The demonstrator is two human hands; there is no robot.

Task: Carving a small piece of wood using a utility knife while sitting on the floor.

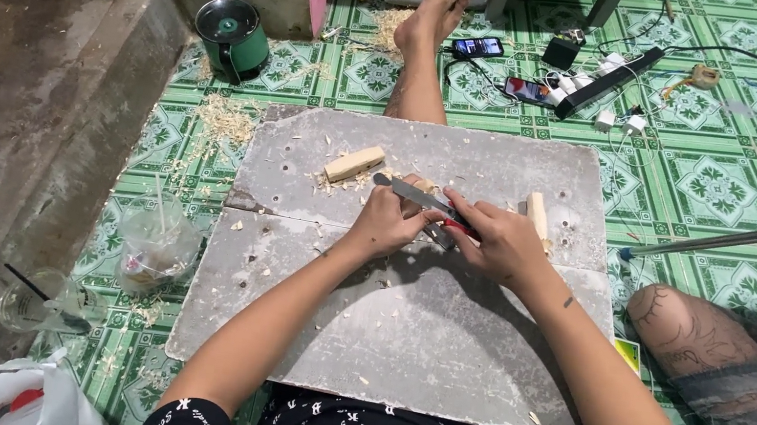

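Observation:
My left hand (384,223) and my right hand (504,244) meet over a grey board (401,334) on the floor. Together they grip a knife (416,193) with a flat metal blade pointing left and a red handle under my right fingers. My left hand also closes around a small piece of pale wood, mostly hidden. A cut wooden block (354,164) lies on the board just left of the blade, with shavings around it. A wooden stick (537,215) lies right of my right hand.
A green pot (231,36) stands at the back left. Plastic cups (154,248) and a glass (40,301) sit left of the board. Phones (478,47), a power strip (609,79) and cables lie behind. My bare leg (422,61) stretches forward, my knee (688,330) is right.

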